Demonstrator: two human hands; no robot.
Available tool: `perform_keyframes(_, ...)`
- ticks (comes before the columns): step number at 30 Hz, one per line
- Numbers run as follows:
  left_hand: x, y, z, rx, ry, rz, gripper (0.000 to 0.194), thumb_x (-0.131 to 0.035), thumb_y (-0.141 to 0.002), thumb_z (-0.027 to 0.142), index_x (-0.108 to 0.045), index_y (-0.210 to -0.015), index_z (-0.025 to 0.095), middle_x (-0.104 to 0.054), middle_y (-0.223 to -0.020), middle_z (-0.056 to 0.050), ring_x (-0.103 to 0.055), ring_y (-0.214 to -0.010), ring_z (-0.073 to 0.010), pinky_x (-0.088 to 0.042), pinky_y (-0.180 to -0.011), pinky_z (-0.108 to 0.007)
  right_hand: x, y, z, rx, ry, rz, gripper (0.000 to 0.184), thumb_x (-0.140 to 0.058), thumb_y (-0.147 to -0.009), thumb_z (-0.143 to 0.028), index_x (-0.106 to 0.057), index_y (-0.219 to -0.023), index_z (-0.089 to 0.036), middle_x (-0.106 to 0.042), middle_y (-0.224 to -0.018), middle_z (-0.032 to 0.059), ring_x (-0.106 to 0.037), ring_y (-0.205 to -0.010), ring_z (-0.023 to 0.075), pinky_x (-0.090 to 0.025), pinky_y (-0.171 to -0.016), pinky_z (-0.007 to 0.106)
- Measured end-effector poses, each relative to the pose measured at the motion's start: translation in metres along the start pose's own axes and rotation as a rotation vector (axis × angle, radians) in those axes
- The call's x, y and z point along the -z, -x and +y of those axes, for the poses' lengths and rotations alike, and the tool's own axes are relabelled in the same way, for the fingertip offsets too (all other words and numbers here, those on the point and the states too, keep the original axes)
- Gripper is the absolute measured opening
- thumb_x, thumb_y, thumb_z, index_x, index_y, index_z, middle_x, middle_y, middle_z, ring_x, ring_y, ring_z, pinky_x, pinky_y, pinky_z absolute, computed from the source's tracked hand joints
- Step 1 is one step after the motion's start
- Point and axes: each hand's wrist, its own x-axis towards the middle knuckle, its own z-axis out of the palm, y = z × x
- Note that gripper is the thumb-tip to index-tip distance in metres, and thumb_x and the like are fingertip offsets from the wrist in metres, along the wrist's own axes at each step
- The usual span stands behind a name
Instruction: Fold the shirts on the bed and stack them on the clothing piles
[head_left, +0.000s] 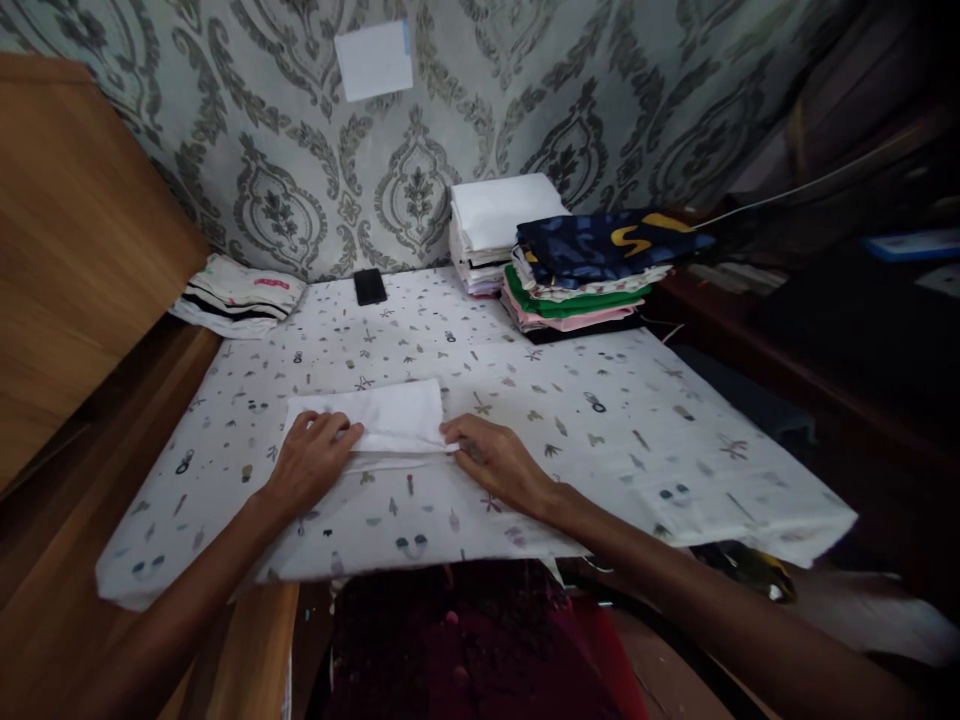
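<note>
A folded white cloth (394,415) lies on the table's printed cover (600,420), near its front middle. My left hand (311,462) rests on the cloth's left end, fingers curled over its near edge. My right hand (495,460) pinches the cloth's near right corner between thumb and fingers. Both hands grip the same near edge, which is slightly lifted from the layer below.
A stack of white folded cloths (495,225) and a stack of coloured ones (585,275) stand at the back right. A black phone (369,286) lies by the wall. Striped folded cloth (236,295) sits at the back left. A wooden panel (67,250) stands left.
</note>
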Motion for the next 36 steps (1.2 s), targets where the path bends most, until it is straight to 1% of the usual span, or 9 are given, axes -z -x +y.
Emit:
perform_keyframes(5, 0.009, 0.016, -0.004, -0.038, 0.014, -0.07, 0.029, -0.043, -0.094, 0.012, -0.063, -0.113, 0.019, -0.067, -0.095, -0.008, -0.062, -0.087, -0.023, -0.042, -0.096, -0.045, 0.005, 0.008, 0.005, 0.134, 0.208, -0.095, 0.018, -0.055, -0.083, -0.015, -0.065, -0.096, -0.022, -0.071, -0.114, 0.0091, -0.061, -0.106, 0.0268, -0.047, -0.093, 0.048)
perform_keyframes(10, 0.025, 0.037, -0.013, -0.006, -0.005, -0.167, 0.031, -0.041, -0.091, 0.006, -0.064, -0.104, 0.022, -0.063, -0.084, -0.004, -0.061, -0.083, -0.0221, -0.036, -0.103, -0.05, 0.006, 0.008, 0.005, 0.186, 0.267, -0.118, 0.017, -0.054, -0.088, -0.02, -0.067, -0.098, -0.019, -0.069, -0.117, 0.0131, -0.06, -0.106, 0.0276, -0.049, -0.09, 0.048)
perform_keyframes(14, 0.034, 0.059, -0.018, 0.064, 0.029, -0.207, 0.026, -0.041, -0.093, 0.009, -0.064, -0.089, 0.022, -0.063, -0.082, -0.004, -0.061, -0.079, -0.0206, -0.043, -0.092, -0.043, 0.004, 0.009, 0.006, 0.179, 0.191, -0.098, 0.016, -0.056, -0.09, -0.028, -0.068, -0.098, -0.021, -0.068, -0.116, 0.0126, -0.062, -0.106, 0.0273, -0.051, -0.09, 0.048)
perform_keyframes(19, 0.043, 0.065, -0.036, 0.276, 0.355, -0.218, 0.022, -0.047, -0.097, 0.036, -0.063, -0.094, 0.022, -0.067, -0.085, -0.003, -0.063, -0.079, -0.0185, -0.047, -0.076, -0.032, 0.004, -0.01, 0.004, 0.062, 0.059, 0.0, 0.019, -0.052, -0.093, -0.031, -0.069, -0.098, -0.024, -0.07, -0.11, 0.0103, -0.065, -0.104, 0.027, -0.054, -0.09, 0.047)
perform_keyframes(22, 0.034, 0.045, -0.043, 0.443, 0.406, -0.132, 0.029, -0.041, -0.098, 0.037, -0.063, -0.098, 0.02, -0.067, -0.09, -0.005, -0.062, -0.084, -0.0196, -0.049, -0.078, -0.032, -0.007, -0.037, 0.0, 0.054, 0.136, 0.018, 0.024, -0.048, -0.093, -0.028, -0.069, -0.103, -0.022, -0.069, -0.114, 0.0122, -0.063, -0.11, 0.0286, -0.053, -0.095, 0.049)
perform_keyframes(25, 0.008, 0.016, -0.04, 0.437, 0.362, -0.088, 0.037, -0.035, -0.098, 0.035, -0.06, -0.119, 0.016, -0.067, -0.117, -0.012, -0.06, -0.109, -0.0238, -0.047, -0.095, -0.039, -0.029, -0.065, -0.004, 0.095, 0.293, -0.083, 0.036, -0.046, -0.093, -0.029, -0.063, -0.122, -0.017, -0.059, -0.136, 0.0166, -0.053, -0.128, 0.0307, -0.045, -0.106, 0.05)
perform_keyframes(28, -0.022, 0.0, -0.04, 0.377, 0.351, -0.218, 0.051, -0.032, -0.1, 0.039, -0.045, -0.142, 0.015, -0.05, -0.148, -0.016, -0.044, -0.138, -0.0254, -0.034, -0.114, -0.046, -0.048, -0.081, 0.0, 0.062, 0.435, -0.22, 0.05, -0.042, -0.097, -0.035, -0.05, -0.139, -0.011, -0.042, -0.153, 0.0199, -0.036, -0.143, 0.0318, -0.031, -0.117, 0.052)
perform_keyframes(30, -0.036, 0.0, -0.05, 0.415, 0.321, -0.322, 0.055, -0.028, -0.101, 0.043, -0.038, -0.148, 0.017, -0.038, -0.157, -0.015, -0.031, -0.147, -0.0259, -0.024, -0.119, -0.051, -0.054, -0.085, 0.007, -0.003, 0.483, -0.265, 0.056, -0.035, -0.1, -0.041, -0.043, -0.145, -0.01, -0.038, -0.156, 0.0205, -0.031, -0.147, 0.0312, -0.025, -0.119, 0.053)
perform_keyframes(36, -0.037, 0.015, -0.085, 0.593, 0.287, -0.417, 0.059, -0.021, -0.102, 0.044, -0.027, -0.154, 0.018, -0.026, -0.163, -0.015, -0.02, -0.152, -0.0269, -0.019, -0.118, -0.059, -0.054, -0.083, 0.028, -0.047, 0.503, -0.246, 0.063, -0.026, -0.101, -0.051, -0.038, -0.15, -0.013, -0.036, -0.158, 0.0171, -0.026, -0.149, 0.028, -0.022, -0.121, 0.051)
